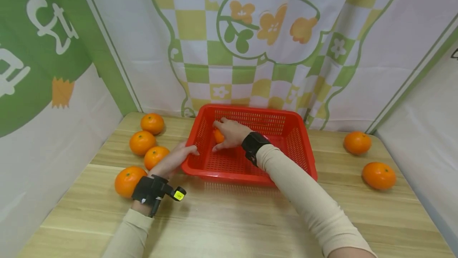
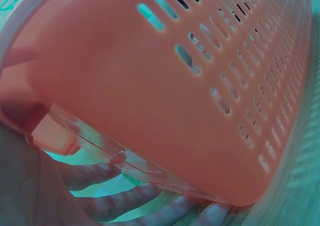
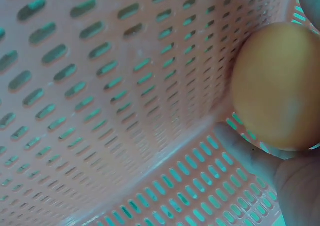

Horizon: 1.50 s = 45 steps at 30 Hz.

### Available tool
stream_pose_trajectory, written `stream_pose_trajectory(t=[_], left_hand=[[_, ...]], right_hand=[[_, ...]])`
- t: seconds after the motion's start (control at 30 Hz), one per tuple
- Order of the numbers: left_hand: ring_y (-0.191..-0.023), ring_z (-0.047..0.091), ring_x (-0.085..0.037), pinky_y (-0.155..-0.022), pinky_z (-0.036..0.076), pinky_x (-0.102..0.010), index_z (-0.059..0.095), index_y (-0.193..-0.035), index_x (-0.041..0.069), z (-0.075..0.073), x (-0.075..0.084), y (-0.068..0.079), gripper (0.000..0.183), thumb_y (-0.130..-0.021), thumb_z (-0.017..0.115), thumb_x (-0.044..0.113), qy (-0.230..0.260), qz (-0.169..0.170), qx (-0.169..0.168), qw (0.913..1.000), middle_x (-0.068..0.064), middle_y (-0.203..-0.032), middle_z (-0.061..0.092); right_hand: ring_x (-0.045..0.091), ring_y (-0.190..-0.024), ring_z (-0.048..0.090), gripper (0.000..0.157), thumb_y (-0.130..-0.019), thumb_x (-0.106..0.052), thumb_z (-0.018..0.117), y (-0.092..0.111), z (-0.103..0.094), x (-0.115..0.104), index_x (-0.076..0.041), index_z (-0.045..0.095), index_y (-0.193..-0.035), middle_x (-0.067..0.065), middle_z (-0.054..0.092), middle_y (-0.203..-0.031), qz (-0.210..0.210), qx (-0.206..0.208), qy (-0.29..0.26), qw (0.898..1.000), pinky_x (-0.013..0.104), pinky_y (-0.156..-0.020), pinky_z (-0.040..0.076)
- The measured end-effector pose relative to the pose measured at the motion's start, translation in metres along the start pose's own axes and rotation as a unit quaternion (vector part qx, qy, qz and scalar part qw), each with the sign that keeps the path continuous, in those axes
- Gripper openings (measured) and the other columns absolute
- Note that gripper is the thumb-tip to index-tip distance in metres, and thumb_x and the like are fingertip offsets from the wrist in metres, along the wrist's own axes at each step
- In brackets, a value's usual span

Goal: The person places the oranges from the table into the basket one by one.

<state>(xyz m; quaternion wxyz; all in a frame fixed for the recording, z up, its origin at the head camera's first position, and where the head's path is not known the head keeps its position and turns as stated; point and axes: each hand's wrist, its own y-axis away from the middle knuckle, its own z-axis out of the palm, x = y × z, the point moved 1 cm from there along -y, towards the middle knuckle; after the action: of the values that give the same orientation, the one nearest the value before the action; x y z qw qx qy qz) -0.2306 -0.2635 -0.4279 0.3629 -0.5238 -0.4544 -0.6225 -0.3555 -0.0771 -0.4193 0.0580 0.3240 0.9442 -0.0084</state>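
Observation:
A red plastic basket (image 1: 247,176) with slotted walls stands at the back middle of the table. My left hand (image 1: 174,160) holds its left rim, thumb over the edge; in the left wrist view the fingers (image 2: 120,202) lie along the outside of the wall. Inside the basket, near its left end, my right hand (image 1: 234,132) grips a mandarin orange (image 1: 218,136). The right wrist view shows this mandarin (image 3: 277,85) close to the basket's slotted wall, with the thumb and fingers around it. The hand partly hides it in the head view.
Several mandarins (image 1: 142,142) lie left of the basket, one close beside my left hand. Two more, a rear mandarin (image 1: 357,143) and a nearer mandarin (image 1: 379,175), sit at the table's right side. A patterned curtain (image 1: 222,55) hangs behind the wooden table (image 1: 229,226).

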Motion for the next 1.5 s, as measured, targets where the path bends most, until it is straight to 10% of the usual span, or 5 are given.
stream_pose_trajectory(t=[0.47, 1.5], left_hand=[[-0.105, 0.051, -0.048, -0.081, 0.053, -0.044, 0.029, -0.139, -0.001, 0.002, 0.004, 0.003, 0.053, -0.088, 0.041, 0.004, -0.002, -0.01, 0.005, 0.9999, -0.033, -0.13, 0.044], [-0.098, 0.051, -0.054, -0.067, 0.057, -0.035, 0.031, -0.134, -0.007, 0.002, 0.0, 0.002, 0.047, -0.089, 0.038, 0.005, 0.007, 0.003, -0.003, 1.0, -0.039, -0.122, 0.045]], right_hand=[[0.031, -0.112, 0.044, 0.093, -0.067, -0.066, 0.068, 0.002, -0.012, -0.011, -0.007, 0.041, -0.133, 0.017, 0.047, -0.123, -0.006, 0.012, 0.033, 0.999, 0.047, -0.102, 0.036], [0.03, -0.105, 0.042, 0.1, -0.064, -0.072, 0.065, 0.039, -0.055, -0.013, -0.011, 0.039, -0.138, 0.014, 0.041, -0.126, -0.011, 0.017, 0.015, 1.0, 0.042, -0.085, 0.048]])
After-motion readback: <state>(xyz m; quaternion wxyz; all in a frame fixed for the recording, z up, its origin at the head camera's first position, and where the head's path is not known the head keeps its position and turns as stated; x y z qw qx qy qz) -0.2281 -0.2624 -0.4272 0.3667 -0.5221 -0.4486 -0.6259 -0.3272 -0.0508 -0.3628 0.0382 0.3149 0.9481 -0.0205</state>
